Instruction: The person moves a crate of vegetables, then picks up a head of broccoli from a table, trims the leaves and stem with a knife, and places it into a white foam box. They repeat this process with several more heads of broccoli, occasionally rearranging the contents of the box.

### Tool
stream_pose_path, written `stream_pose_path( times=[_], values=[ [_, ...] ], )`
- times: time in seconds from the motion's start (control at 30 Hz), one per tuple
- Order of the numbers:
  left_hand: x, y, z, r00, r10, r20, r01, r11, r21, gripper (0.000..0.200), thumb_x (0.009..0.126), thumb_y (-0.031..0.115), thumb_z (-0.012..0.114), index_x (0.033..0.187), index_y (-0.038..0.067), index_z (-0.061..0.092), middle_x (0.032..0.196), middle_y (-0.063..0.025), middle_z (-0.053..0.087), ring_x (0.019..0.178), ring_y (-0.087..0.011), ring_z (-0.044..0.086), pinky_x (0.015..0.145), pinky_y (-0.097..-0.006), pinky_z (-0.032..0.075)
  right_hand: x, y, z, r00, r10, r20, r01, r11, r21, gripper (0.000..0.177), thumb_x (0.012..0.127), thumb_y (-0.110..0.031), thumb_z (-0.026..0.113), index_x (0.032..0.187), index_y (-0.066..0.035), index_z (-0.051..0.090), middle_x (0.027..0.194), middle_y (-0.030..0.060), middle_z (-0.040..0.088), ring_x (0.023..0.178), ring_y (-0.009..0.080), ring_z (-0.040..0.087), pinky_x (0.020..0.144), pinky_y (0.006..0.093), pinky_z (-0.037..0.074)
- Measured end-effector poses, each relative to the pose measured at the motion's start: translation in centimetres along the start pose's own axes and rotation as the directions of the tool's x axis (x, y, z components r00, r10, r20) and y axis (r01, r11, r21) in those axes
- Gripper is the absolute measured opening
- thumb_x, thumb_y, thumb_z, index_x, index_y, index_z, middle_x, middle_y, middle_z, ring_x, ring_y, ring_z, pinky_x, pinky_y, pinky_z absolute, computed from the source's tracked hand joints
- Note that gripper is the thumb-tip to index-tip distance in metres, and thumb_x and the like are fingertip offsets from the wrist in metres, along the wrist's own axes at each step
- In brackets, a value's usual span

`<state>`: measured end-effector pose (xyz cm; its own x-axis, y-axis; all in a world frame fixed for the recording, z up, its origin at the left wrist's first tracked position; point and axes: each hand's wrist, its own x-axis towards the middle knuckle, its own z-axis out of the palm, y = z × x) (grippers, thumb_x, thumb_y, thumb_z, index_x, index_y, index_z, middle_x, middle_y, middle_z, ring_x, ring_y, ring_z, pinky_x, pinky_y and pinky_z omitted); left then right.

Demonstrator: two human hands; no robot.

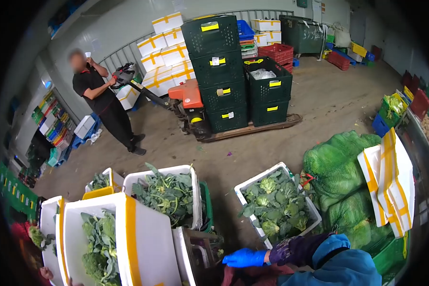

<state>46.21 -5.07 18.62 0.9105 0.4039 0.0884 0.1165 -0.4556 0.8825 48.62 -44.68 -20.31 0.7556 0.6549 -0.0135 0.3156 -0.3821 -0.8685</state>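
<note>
My right hand (244, 258), in a blue glove below a purple patterned cuff and blue sleeve, reaches left at the bottom centre. Its fingers look stretched out, with nothing visible in them. It is beside a grey-white crate (195, 252), above maroon cloth (267, 275). My left hand does not show. Left of the crate, a tilted white foam box (152, 243) holds broccoli (100, 248). Another white box (195, 183) of leafy broccoli stands behind. Ahead of my right hand is a white-rimmed box (238, 190) filled with broccoli heads and leaves (274, 202).
A co-worker's bare hand (45, 273) is at the lower left, near broccoli. Another person (97, 90) holds a pallet jack (186, 95) beside stacked dark crates (219, 66). Green net sacks (338, 167) and foam lids (391, 181) lie to the right.
</note>
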Motion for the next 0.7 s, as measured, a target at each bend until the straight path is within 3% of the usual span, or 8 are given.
stream_pose_path(
  times=[0.03,0.07,0.1,0.13,0.2,0.27,0.5,0.7],
  values=[
    [2.2,1.4,1.6,0.991,0.003,0.135,0.094,0.703,-0.705,0.055,0.085,0.024,0.051,0.129,0.002,0.027,0.107,-0.0154,0.05,0.091,-0.0228,0.051,0.081,-0.0327,0.042,0.5,0.0,-1.5,0.992,0.123,-0.018,-0.124,0.99,-0.06,0.033,0.086,-0.035,0.041,0.111,-0.016,0.053,0.099,0.0138,0.059,0.086,0.034,0.056,0.074,0.0411,0.046],
    [2.9,2.7,3.9,0.999,0.049,0.012,-0.037,0.874,-0.485,0.054,0.083,0.014,0.051,0.129,0.001,0.027,0.112,-0.0166,0.049,0.098,-0.0249,0.05,0.085,-0.0331,0.04,0.5,0.0,-3.3,0.987,0.159,-0.019,-0.161,0.983,-0.093,0.035,0.086,-0.037,0.04,0.11,-0.015,0.053,0.098,0.0145,0.059,0.086,0.0357,0.055,0.074,0.0425,0.045],
    [3.5,5.4,7.1,0.975,0.207,0.079,-0.212,0.975,0.063,0.053,0.083,0.011,0.051,0.129,0.0,0.027,0.112,-0.0168,0.049,0.098,-0.0246,0.05,0.086,-0.0327,0.04,0.7,-0.8,-5.6,0.983,0.18,-0.038,-0.183,0.98,-0.074,0.036,0.086,-0.037,0.04,0.11,-0.015,0.053,0.098,0.0145,0.059,0.086,0.0359,0.055,0.074,0.0429,0.045],
    [4.4,7.5,9.4,0.925,0.309,0.221,-0.379,0.729,0.569,0.052,0.083,0.009,0.05,0.128,-0.001,0.027,0.112,-0.0171,0.049,0.099,-0.0244,0.051,0.087,-0.0322,0.04,1.2,-1.1,-7.2,0.978,0.197,-0.062,-0.2,0.978,-0.055,0.036,0.087,-0.037,0.039,0.11,-0.014,0.053,0.098,0.0145,0.059,0.086,0.0362,0.055,0.073,0.0432,0.045],
    [7.0,8.7,12.4,0.902,0.342,0.264,-0.432,0.745,0.508,0.049,0.083,0.009,0.05,0.127,-0.001,0.03,0.11,-0.0167,0.05,0.097,-0.0227,0.051,0.085,-0.0303,0.04,2.2,0.4,-8.9,0.967,0.238,-0.096,-0.243,0.969,-0.046,0.036,0.087,-0.037,0.04,0.109,-0.013,0.054,0.1,0.0145,0.058,0.089,0.0356,0.055,0.075,0.0417,0.045],
    [11.1,5.8,14.2,0.895,0.302,0.327,-0.371,0.913,0.171,0.05,0.085,0.008,0.048,0.129,0.001,0.026,0.119,-0.0158,0.041,0.106,-0.0234,0.043,0.091,-0.0318,0.035,3.1,1.9,-10.7,0.965,0.249,-0.079,-0.246,0.968,0.045,0.037,0.087,-0.037,0.041,0.109,-0.011,0.054,0.103,0.0142,0.057,0.093,0.0342,0.054,0.079,0.0397,0.044],
    [19.5,5.4,20.7,0.692,0.545,0.474,-0.708,0.641,0.297,0.049,0.085,0.012,0.051,0.127,0.003,0.029,0.127,-0.0166,0.032,0.116,-0.0281,0.033,0.097,-0.0373,0.027,7.0,4.0,-20.6,0.919,0.394,-0.036,-0.394,0.919,-0.008,0.037,0.087,-0.036,0.04,0.11,-0.01,0.053,0.107,0.0142,0.056,0.098,0.0329,0.053,0.085,0.0385,0.041],
    [26.1,6.9,26.5,0.767,0.452,0.455,-0.577,0.797,0.181,0.047,0.084,0.01,0.052,0.126,0.002,0.032,0.124,-0.0134,0.036,0.109,-0.0259,0.041,0.092,-0.0351,0.034,8.0,8.5,-25.2,0.899,0.437,-0.023,-0.436,0.899,0.039,0.034,0.086,-0.037,0.04,0.1,-0.01,0.055,0.097,0.0158,0.058,0.09,0.0338,0.054,0.08,0.0406,0.041]
  ],
)
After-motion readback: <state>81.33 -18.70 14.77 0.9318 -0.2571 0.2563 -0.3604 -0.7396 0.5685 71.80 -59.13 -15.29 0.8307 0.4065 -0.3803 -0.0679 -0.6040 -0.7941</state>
